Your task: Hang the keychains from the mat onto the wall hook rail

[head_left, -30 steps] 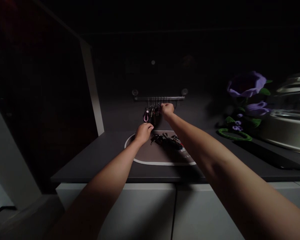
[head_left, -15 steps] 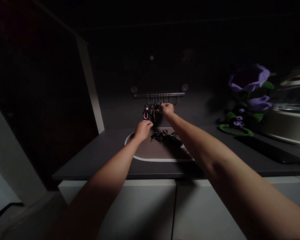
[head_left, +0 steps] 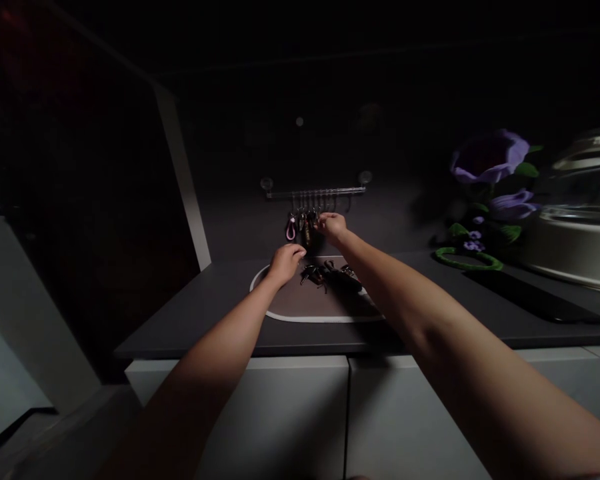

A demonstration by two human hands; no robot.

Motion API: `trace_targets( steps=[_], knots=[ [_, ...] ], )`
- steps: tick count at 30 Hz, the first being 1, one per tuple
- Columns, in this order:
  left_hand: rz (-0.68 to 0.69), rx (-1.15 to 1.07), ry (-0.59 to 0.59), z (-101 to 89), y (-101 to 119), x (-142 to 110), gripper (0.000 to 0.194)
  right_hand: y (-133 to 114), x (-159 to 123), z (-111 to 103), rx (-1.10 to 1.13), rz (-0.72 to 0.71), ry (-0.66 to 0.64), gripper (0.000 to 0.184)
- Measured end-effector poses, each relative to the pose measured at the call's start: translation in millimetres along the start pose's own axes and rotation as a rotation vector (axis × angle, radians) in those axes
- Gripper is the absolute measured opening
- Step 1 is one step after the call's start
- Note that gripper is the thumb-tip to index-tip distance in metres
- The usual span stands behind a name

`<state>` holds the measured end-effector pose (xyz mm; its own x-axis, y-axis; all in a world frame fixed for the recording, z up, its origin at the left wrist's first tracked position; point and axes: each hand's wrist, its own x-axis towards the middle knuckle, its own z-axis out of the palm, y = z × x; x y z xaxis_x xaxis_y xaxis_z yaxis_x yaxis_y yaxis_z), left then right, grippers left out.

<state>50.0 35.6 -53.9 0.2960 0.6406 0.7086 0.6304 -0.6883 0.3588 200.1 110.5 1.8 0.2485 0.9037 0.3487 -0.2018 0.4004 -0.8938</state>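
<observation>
- Right hand (head_left: 331, 227): raised at the far wall, at the right end of the hanging keys. Its fingertips (head_left: 321, 217) are drawn together at the nearest key; a firm grasp cannot be confirmed.
- Left hand (head_left: 285, 263): low over the left part of the mat, fingers curled and not spread. No held item is visible; a grasp cannot be determined.
- Hanging keys (head_left: 306, 228): a row on the hooks of a metal wall rail (head_left: 316, 193), with a pink loop fob (head_left: 291, 228) at the left end.
- Loose keys (head_left: 327, 274): a dark cluster lying on a white-edged oval mat (head_left: 320, 303), just right of the left hand.
- Dark countertop (head_left: 195, 313): carries the mat, above white cabinet fronts (head_left: 290, 400).
- Right side of counter: purple artificial flowers (head_left: 490, 157), a green ring (head_left: 467, 261), a black flat object (head_left: 535, 297) and a metal pan with a glass lid (head_left: 575, 247).
</observation>
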Motion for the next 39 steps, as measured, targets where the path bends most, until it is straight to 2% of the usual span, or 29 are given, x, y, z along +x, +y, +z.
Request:
trace_targets(
  steps=[3, 8, 23, 28, 32, 39],
  knots=[
    [-0.010, -0.007, 0.003, -1.2, 0.7, -0.8, 0.017, -5.2, -8.4, -1.1, 0.040, 0.078, 0.026, 0.014],
    [-0.006, -0.020, 0.009, -2.0, 1.1, -1.6, 0.016, -10.1, -18.1, -4.3, 0.024, 0.130, 0.021, 0.014],
    [-0.007, -0.009, -0.021, -1.2, 3.5, -8.5, 0.015, -20.2, -35.6, -21.3, 0.024, 0.151, -0.135, 0.018],
    [0.001, 0.024, -0.030, -1.4, 5.2, -10.5, 0.016, -32.0, -47.6, -27.5, 0.089, 0.195, -0.112, 0.012],
    [-0.001, 0.034, -0.020, -2.4, 9.6, -11.8, 0.017, -40.3, -59.0, -32.4, 0.049, 0.215, -0.161, 0.014],
    [0.001, 0.033, -0.016, -0.5, 17.4, -11.0, 0.018, -48.6, -82.7, -39.2, 0.018, 0.200, -0.180, 0.007]
  ],
)
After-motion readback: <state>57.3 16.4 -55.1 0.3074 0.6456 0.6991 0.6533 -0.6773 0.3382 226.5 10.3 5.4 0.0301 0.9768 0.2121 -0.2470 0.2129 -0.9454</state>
